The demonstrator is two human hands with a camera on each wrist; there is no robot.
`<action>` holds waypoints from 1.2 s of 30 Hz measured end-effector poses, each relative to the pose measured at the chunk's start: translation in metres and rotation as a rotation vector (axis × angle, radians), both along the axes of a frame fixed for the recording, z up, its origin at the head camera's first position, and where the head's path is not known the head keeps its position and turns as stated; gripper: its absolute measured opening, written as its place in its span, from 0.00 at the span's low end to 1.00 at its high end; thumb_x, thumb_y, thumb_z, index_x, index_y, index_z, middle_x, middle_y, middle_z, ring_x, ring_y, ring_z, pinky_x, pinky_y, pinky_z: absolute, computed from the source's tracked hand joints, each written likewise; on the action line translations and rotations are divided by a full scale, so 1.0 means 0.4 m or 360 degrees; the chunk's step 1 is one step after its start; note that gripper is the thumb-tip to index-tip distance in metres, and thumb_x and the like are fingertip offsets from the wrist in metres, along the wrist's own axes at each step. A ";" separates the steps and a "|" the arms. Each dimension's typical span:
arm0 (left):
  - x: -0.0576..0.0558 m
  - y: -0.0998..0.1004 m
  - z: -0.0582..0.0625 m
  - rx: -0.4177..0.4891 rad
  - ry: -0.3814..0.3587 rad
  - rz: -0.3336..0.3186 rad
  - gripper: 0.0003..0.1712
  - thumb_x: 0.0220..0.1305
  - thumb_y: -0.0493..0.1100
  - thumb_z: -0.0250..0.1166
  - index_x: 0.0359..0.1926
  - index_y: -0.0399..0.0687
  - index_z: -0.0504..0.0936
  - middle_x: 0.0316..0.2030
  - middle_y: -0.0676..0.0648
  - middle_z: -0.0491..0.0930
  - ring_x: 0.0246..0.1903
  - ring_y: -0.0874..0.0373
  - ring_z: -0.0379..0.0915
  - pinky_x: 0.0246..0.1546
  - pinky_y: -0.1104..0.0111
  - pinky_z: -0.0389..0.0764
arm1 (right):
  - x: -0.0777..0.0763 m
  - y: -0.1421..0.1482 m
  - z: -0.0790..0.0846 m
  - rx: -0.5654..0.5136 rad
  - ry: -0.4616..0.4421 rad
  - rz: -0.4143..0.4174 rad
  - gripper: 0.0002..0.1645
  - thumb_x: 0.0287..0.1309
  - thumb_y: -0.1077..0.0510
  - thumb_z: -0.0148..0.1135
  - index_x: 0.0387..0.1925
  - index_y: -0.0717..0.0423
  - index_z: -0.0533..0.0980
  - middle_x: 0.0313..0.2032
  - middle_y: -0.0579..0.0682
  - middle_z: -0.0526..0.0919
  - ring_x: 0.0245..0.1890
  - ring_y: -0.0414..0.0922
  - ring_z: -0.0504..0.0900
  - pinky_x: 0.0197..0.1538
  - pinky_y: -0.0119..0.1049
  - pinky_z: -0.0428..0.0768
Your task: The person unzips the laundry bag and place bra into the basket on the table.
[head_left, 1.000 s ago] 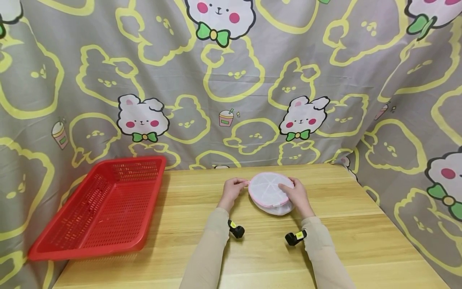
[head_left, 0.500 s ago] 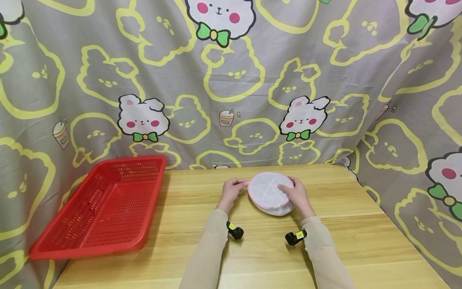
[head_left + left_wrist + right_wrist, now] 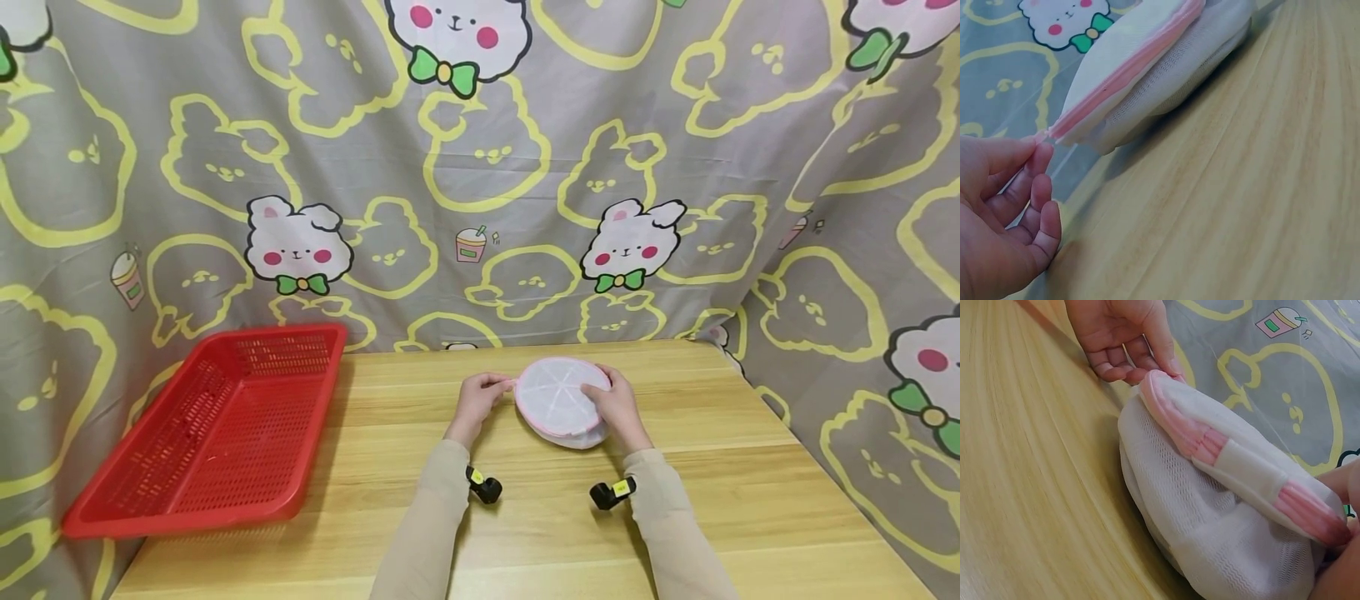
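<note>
A round white mesh laundry bag [image 3: 558, 396] with a pink zipped edge is held over the back half of the table, its top panel tilted towards me. At its left edge my left hand [image 3: 477, 402] pinches a small pink tab between thumb and index finger; the other fingers curl loosely in the left wrist view. My right hand [image 3: 618, 408] grips the right edge, thumb on the top panel and fingers mostly hidden beneath. A white fabric band [image 3: 1250, 472] crosses the pink edge in the right wrist view. Softer mesh sags below the rim.
A red plastic basket [image 3: 300, 475] with perforated walls stands at the table's left side. The wooden table [image 3: 547, 542] ends at the back against a patterned curtain [image 3: 517, 275], which also hangs along the right. Each wrist carries a small black camera [image 3: 486, 487].
My left hand and wrist have shifted slightly left and towards me, still pinching the tab. The right hand and the laundry bag have hardly moved.
</note>
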State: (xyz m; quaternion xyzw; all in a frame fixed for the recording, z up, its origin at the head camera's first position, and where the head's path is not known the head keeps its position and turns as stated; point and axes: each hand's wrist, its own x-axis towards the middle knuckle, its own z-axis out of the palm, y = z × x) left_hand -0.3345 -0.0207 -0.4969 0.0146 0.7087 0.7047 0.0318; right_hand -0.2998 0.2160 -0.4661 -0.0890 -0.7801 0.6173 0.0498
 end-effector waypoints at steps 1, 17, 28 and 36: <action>0.001 -0.001 0.000 0.0002 0.0000 -0.0001 0.10 0.63 0.39 0.67 0.41 0.37 0.86 0.31 0.39 0.79 0.23 0.61 0.63 0.27 0.70 0.67 | -0.001 -0.002 -0.001 -0.0026 0.0007 -0.0008 0.34 0.63 0.67 0.55 0.69 0.70 0.58 0.69 0.69 0.61 0.70 0.60 0.60 0.72 0.50 0.61; 0.021 -0.003 0.009 -0.0047 -0.0026 0.0025 0.11 0.63 0.39 0.66 0.43 0.36 0.85 0.40 0.38 0.86 0.30 0.58 0.72 0.31 0.70 0.74 | -0.012 -0.017 -0.006 -0.0336 -0.0018 -0.0163 0.33 0.61 0.74 0.49 0.68 0.64 0.58 0.70 0.63 0.60 0.67 0.54 0.62 0.69 0.48 0.64; 0.026 -0.008 0.008 -0.0080 -0.0027 0.0000 0.09 0.63 0.40 0.66 0.41 0.39 0.86 0.38 0.43 0.87 0.33 0.54 0.75 0.33 0.70 0.75 | -0.011 -0.020 -0.007 -0.0321 -0.0036 -0.0245 0.32 0.60 0.70 0.52 0.66 0.62 0.62 0.67 0.60 0.64 0.62 0.51 0.67 0.59 0.37 0.71; 0.029 -0.008 0.009 -0.0073 -0.0014 -0.0026 0.09 0.63 0.40 0.66 0.41 0.40 0.86 0.37 0.44 0.86 0.31 0.56 0.73 0.31 0.70 0.74 | -0.010 -0.015 -0.010 -0.0221 -0.0031 -0.0232 0.34 0.61 0.64 0.60 0.67 0.62 0.61 0.68 0.61 0.65 0.63 0.53 0.67 0.66 0.45 0.69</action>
